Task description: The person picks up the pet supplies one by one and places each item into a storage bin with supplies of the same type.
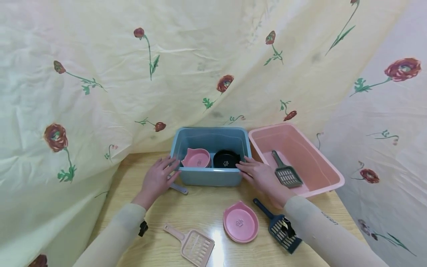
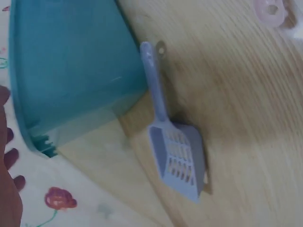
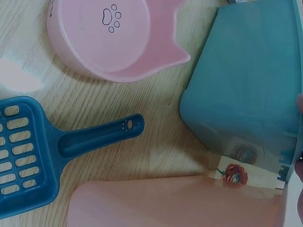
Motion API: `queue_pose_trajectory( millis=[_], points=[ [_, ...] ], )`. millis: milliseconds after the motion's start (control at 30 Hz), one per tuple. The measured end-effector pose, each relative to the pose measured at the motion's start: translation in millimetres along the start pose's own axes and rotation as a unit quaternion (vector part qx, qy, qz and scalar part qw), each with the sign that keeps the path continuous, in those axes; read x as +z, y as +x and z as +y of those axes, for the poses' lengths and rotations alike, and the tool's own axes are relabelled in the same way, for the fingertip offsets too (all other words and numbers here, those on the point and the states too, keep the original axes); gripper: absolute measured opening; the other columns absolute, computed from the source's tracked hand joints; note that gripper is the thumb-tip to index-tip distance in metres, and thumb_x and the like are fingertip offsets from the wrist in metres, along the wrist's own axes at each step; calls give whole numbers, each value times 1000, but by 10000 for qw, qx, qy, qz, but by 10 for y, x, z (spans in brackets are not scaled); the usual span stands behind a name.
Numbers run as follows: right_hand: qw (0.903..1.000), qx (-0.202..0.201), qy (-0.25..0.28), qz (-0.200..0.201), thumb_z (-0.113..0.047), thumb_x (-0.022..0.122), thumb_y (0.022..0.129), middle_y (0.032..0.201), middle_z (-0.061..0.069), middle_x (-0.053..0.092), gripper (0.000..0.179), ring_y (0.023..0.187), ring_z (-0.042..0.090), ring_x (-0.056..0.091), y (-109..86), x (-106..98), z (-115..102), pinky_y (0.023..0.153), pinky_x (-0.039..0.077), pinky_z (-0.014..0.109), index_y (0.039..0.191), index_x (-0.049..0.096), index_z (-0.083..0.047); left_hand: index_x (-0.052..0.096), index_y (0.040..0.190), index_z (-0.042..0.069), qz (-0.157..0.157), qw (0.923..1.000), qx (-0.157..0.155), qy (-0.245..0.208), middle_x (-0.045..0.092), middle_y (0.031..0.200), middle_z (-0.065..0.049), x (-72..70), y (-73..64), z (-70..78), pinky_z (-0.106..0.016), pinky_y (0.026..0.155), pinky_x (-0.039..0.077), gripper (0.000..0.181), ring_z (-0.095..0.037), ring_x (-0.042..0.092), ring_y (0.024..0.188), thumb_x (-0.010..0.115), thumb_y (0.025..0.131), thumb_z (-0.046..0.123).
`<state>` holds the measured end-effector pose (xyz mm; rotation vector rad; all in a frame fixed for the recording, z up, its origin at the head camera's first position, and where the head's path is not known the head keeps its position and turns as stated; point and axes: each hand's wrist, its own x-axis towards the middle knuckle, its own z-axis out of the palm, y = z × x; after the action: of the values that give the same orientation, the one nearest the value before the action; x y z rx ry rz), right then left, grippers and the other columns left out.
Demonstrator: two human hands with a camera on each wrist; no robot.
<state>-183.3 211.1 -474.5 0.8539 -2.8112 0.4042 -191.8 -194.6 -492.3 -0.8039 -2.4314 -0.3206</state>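
A blue litter box [image 1: 211,178] stands on the table against the cloth. Inside it lie a pink cat-eared bowl [image 1: 197,158] and a black bowl [image 1: 227,159] with a paw print. At its left front corner my left hand [image 1: 158,180] touches the rim, fingers mostly straight and spread. My right hand [image 1: 261,176] rests at the right front corner, fingers extended over the rim. A lilac litter scoop [image 2: 173,156] lies beside the box, partly under my left hand in the head view. Only fingertips show in the wrist views.
Right of the blue box, a pink litter box [image 1: 310,163] holds a grey-green scoop [image 1: 287,174]. Nearer on the wooden table lie a pink cat-eared bowl [image 1: 241,222], a navy scoop [image 1: 280,230] and a beige-pink scoop [image 1: 197,246]. Flowered cloth [image 1: 186,55] hangs behind.
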Motion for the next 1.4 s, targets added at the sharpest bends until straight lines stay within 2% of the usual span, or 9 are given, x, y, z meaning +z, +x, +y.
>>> queue_pose_trajectory(
  millis=[200,433,667,833,967,1067,1133,1267,1400],
  points=[
    [10000,42,1,-51,-19,74,103,143,13,68,42,145,39,53,0,-20,-21,115,47,58,143,69,-11,77,127,2,630,9975,320,-32,76,125,-21,171,-91,-39,-59,106,54,42,-42,70,122,85,93,24],
    [10000,43,-5,-47,-19,74,103,144,12,68,42,145,38,53,-2,-36,-28,115,48,57,143,68,-10,79,119,-2,1170,9914,580,59,78,115,-23,291,-119,-29,-57,98,58,64,-42,75,112,36,115,46],
    [9990,10,183,-416,-25,76,101,145,12,68,46,143,40,55,45,-141,-8,111,51,60,144,68,-11,79,120,-1,1462,9841,1008,73,79,113,-19,329,-69,-22,-54,94,61,57,-39,77,107,38,117,39],
    [9967,-64,207,-788,-30,78,100,144,12,68,50,137,39,61,106,-278,37,91,63,50,145,68,-12,79,118,-1,1689,9765,1328,167,80,111,-19,323,-48,-34,-53,89,63,49,-38,78,103,43,117,33],
    [9940,46,211,-1076,-35,79,98,142,15,68,52,94,27,77,143,-419,37,62,55,31,146,68,-16,79,117,-1,1695,9724,1593,181,80,110,-18,316,-23,-42,-53,89,63,42,-37,78,102,48,116,29],
    [9928,-15,60,-1193,-38,81,96,139,17,70,53,53,13,56,171,-523,15,48,33,25,144,69,-19,79,117,-1,1608,9722,1698,152,80,109,-18,315,-6,-42,-54,89,63,37,-37,78,102,53,115,26],
    [9924,-131,-15,-1221,-39,82,96,136,17,71,52,45,9,41,187,-582,-2,46,27,23,143,71,-20,79,116,-1,1598,9724,1694,127,80,108,-18,318,3,-38,-56,87,64,36,-37,78,101,56,114,26],
    [9909,-378,16,-1295,-38,82,96,96,8,80,52,46,5,37,209,-676,-31,46,28,22,142,71,-19,80,113,-1,1605,9760,1465,138,80,107,-18,341,5,-1,-56,88,63,42,-38,79,101,51,115,30],
    [9887,-415,136,-1431,-38,82,96,60,-7,52,52,49,5,40,222,-746,-56,47,31,22,143,71,-20,81,112,1,1620,9808,1063,218,81,109,-17,376,0,75,-57,89,62,55,-37,79,102,42,116,40]
  ],
)
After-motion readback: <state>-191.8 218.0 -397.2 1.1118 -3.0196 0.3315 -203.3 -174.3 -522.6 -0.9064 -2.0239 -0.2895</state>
